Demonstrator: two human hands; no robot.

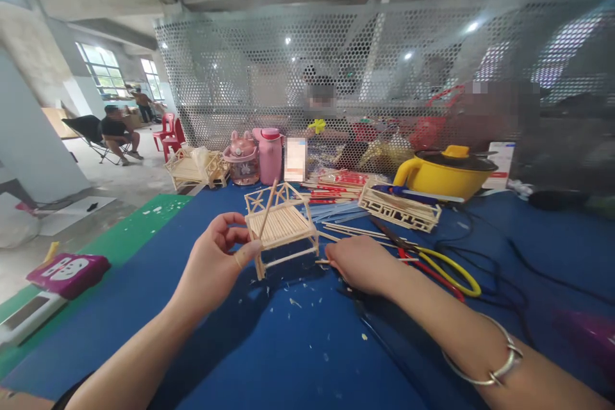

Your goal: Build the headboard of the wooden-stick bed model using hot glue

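Note:
My left hand (221, 253) is closed around the left corner of a miniature bench (283, 223) built from thin wooden sticks. Its slatted seat and railed back face me, slightly tilted. One loose-looking stick (268, 208) stands slanted across its left side, near my left thumb. Low over the mat, just right of the bench, my right hand (360, 262) is pinched shut on a thin wooden stick (323, 262), whose end pokes out past the fingertips. A dark tool (355, 300) lies partly hidden beneath that hand.
Behind are stick bundles (336, 192), another stick frame (401, 208), a yellow pot (442, 173), a pink flask (270, 157) and a mesh screen (269, 77). Yellow-and-red-handled pliers (451, 269) and dark cables lie right. A purple box (70, 274) sits left; people are beyond.

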